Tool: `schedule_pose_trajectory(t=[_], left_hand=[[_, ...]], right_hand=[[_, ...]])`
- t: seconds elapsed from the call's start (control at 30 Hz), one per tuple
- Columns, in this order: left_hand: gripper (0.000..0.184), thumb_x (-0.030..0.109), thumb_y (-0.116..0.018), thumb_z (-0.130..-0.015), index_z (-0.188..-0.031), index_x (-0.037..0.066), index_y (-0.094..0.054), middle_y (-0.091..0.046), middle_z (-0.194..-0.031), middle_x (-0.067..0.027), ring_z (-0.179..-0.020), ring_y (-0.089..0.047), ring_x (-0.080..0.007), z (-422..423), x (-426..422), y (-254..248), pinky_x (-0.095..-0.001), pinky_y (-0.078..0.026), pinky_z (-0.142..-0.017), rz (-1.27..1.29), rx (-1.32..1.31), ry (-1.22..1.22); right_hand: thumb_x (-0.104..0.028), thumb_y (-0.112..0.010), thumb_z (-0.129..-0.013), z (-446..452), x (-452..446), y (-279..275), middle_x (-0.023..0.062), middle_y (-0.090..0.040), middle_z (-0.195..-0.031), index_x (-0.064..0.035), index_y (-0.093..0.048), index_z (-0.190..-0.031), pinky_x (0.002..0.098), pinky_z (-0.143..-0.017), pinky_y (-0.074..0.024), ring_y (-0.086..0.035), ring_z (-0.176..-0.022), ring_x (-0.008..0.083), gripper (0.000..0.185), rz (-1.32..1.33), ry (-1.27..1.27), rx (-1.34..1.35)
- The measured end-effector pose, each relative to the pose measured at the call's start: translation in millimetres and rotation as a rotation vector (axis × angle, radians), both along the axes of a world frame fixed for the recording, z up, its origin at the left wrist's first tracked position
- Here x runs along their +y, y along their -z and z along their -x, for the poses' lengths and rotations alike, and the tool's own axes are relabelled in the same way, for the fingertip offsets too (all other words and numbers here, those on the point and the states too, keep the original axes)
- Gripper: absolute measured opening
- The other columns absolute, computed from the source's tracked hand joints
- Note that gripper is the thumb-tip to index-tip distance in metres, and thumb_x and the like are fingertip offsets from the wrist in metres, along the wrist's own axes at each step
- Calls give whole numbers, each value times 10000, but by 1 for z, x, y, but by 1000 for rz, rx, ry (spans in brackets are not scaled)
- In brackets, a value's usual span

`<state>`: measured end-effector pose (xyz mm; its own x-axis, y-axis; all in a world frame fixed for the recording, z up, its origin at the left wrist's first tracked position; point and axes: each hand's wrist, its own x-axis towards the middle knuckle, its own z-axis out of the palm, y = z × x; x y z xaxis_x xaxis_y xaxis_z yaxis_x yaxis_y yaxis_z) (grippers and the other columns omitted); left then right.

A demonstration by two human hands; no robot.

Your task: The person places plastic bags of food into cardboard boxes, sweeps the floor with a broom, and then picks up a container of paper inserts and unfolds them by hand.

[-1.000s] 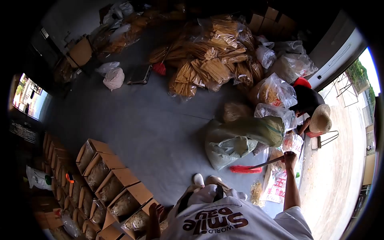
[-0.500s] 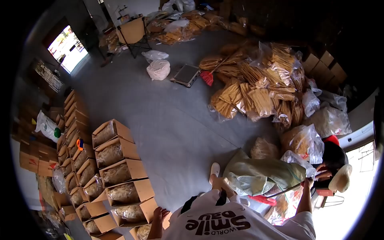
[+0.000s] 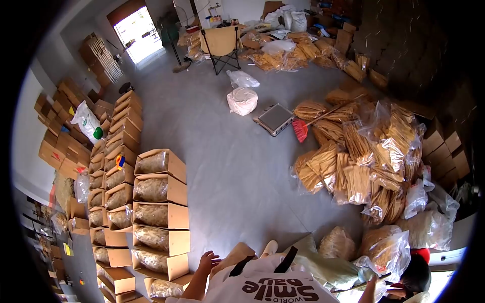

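Observation:
My left hand (image 3: 208,261) hangs at the lower middle with its fingers apart and nothing in it. Beside it stands a row of open cardboard boxes (image 3: 179,242), holding plastic-wrapped pale dried goods (image 3: 151,238). At the lower right, my right hand (image 3: 373,281) is closed round the thin handle of a broom (image 3: 385,276); its fingers are only partly visible, and the broom's head is hidden. A large greenish sack (image 3: 323,267) lies just beyond that handle.
A person in dark clothing (image 3: 417,272) is close by at the lower right. Bagged brown dried sticks (image 3: 358,182) form a pile on the right. Ahead are a floor scale (image 3: 275,119), another red broom (image 3: 300,131), a white sack (image 3: 242,101) and a folding chair (image 3: 221,41).
My view has tilted up and turned left, so the room appears lower and further right. The broom's red head near my right hand has gone out of sight. My left hand remains beside the boxes.

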<state>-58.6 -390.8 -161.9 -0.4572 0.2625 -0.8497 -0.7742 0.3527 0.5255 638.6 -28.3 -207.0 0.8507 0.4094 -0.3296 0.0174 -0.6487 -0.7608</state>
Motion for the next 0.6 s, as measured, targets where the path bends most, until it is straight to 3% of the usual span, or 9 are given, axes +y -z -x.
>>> schedule_pose_trajectory(t=[0.13, 0.2, 0.23, 0.33, 0.4, 0.47, 0.57, 0.6], left_hand=[[394, 142, -393, -827, -1188, 22, -293, -524, -978, -191, -804, -568, -315, 4, 8, 9, -372, -476, -635, 48, 2, 44], [400, 138, -402, -818, -1188, 34, -294, -526, -967, -193, -807, -566, -323, 9, 4, 16, -380, -480, -636, 56, -11, 14], [399, 136, -406, -813, -1184, 40, -298, -525, -962, -195, -802, -566, -325, 12, 2, 17, -384, -481, -640, 117, -19, -3], [393, 136, -416, -801, -1171, 56, -312, -524, -952, -195, -775, -563, -330, 26, -8, 46, -404, -482, -636, 226, -56, -78], [351, 135, -411, -801, -1135, 55, -335, -523, -939, -198, -767, -554, -337, 41, -8, 61, -433, -480, -614, 274, -124, -121], [335, 136, -411, -801, -1118, 53, -344, -522, -936, -198, -769, -554, -331, 58, 1, 70, -426, -480, -612, 269, -104, -73], [327, 125, -418, -811, -1110, 34, -322, -483, -1022, -241, -861, -530, -354, 102, -13, 145, -455, -446, -690, 99, -137, -74], [327, 125, -418, -811, -1110, 34, -322, -483, -1022, -241, -861, -530, -354, 111, 5, 135, -455, -446, -690, 89, -138, -86]], right_hand=[[-97, -560, -673, 15, 4, 109, 115, -433, -948, -214, -216, -1229, 359, -470, -489, -488, -631, 211, 665, 215, -172, 102], [-148, -533, -705, 107, -3, 79, 114, -451, -906, -216, -306, -1132, 398, -511, -468, -456, -623, 235, 489, 255, -317, 202], [-105, -525, -702, 129, -3, 89, 123, -466, -836, -215, -301, -1136, 419, -480, -475, -452, -573, 231, 501, 315, -418, 320], [-18, -503, -704, 248, -7, 45, 124, -488, -780, -78, -391, -1061, 404, -461, -488, -493, -580, 229, 379, 463, -751, 336], [1, -565, -653, 283, 1, 65, 109, -488, -782, -42, -399, -1088, 412, -495, -515, -522, -569, 214, 468, 580, -913, 548], [-35, -503, -712, 322, 7, 68, 129, -501, -801, -22, -467, -975, 428, -508, -483, -542, -640, 265, 266, 565, -1042, 620], [-46, -503, -715, 384, 49, 50, 133, -500, -802, -24, -464, -975, 431, -519, -483, -542, -645, 273, 264, 596, -1179, 632], [-49, -502, -716, 402, 64, 46, 134, -499, -802, -24, -463, -975, 432, -522, -483, -542, -647, 275, 263, 610, -1201, 616]])
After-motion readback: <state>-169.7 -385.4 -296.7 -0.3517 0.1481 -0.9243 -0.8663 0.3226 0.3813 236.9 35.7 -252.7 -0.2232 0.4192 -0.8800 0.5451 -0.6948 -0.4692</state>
